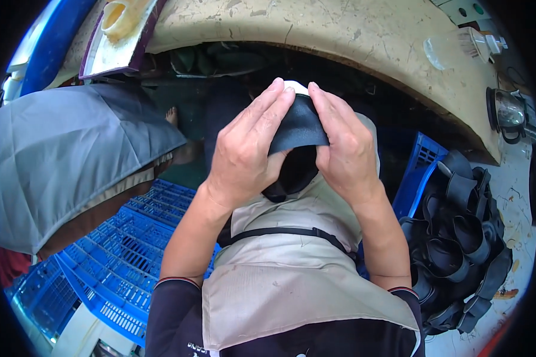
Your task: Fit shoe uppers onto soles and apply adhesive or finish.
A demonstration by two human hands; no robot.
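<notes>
Between both hands, in front of my body, is a black leather shoe upper (301,124) with a curved lower edge. A pale strip (296,88) shows at its top, near my fingertips. My left hand (242,149) grips the left side, fingers together along the edge and thumb underneath. On the opposite side, my right hand (348,143) holds it the same way. Beneath the hands, a dark opening or fold hangs over my beige apron (286,262); whether it belongs to the upper is hard to make out.
A worn, curved tabletop (351,30) spans the far side. At right, several black uppers (458,250) lie heaped beside a blue crate (417,172). More blue crates (137,238) stand at left, near a person in grey cloth (83,149). A purple-edged tray (122,56) sits far left.
</notes>
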